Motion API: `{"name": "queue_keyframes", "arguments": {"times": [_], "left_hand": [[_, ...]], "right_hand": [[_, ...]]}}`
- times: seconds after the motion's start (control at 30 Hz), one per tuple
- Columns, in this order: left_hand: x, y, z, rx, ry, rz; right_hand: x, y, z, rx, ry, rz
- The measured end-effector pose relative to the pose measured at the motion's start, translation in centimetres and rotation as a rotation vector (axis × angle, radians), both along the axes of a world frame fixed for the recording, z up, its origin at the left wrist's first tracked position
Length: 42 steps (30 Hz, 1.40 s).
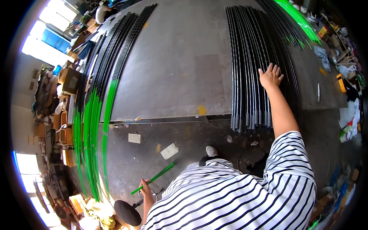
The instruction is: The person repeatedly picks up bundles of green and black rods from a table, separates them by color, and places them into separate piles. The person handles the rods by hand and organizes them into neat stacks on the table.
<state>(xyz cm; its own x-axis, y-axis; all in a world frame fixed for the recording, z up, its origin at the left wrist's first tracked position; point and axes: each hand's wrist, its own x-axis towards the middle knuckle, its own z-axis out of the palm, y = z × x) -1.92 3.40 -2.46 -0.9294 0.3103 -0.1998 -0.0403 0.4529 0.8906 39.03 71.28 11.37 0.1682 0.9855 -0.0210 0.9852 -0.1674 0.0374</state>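
My left hand (145, 188), low at the left, is closed around a small bunch of thin green rods (160, 174). Reaching far out to the right, my right hand (271, 76) has its fingers spread. It rests on or just over a wide row of long black rods (245, 57) with grey ends, lying side by side on a large grey table (172, 69). The grey ends stick out past the table's near edge. At the table's left lie more long black rods (124, 50), whose green ends (92, 142) hang far beyond the edge.
Further black rods and a bright green bundle (303, 25) lie at the far right, near a grey cloth (322, 57). A round black object (127, 213) is beside my left forearm. White sheets (169, 151) lie on the floor. Cardboard boxes (69, 80) line the left side.
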Motion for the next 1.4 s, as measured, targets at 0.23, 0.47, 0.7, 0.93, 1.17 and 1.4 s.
{"name": "queue_keyframes", "arguments": {"times": [0.23,0.47,0.7,0.93,1.17,1.4], "left_hand": [[1.7,-4.0,-1.6,0.131,-0.079,0.193],[6.5,-7.1,-0.1,-0.004,0.105,0.390],[12.0,-13.0,6.7,0.270,0.219,0.775],[19.1,-26.5,32.0,0.730,0.384,0.582],[21.9,-40.1,38.3,0.929,0.948,0.741],[23.2,-39.9,13.6,-0.267,0.257,0.763]], "right_hand": [[-5.7,-3.8,3.4,0.167,0.023,0.250],[-17.8,-22.1,0.9,0.507,0.809,1.386],[-23.7,-50.3,-1.3,-0.326,0.660,2.157],[-27.8,-74.7,0.4,-1.265,0.379,2.524],[-29.6,-86.3,0.1,-1.476,0.837,2.312],[-41.5,-96.9,12.8,-2.166,1.506,1.560]]}}
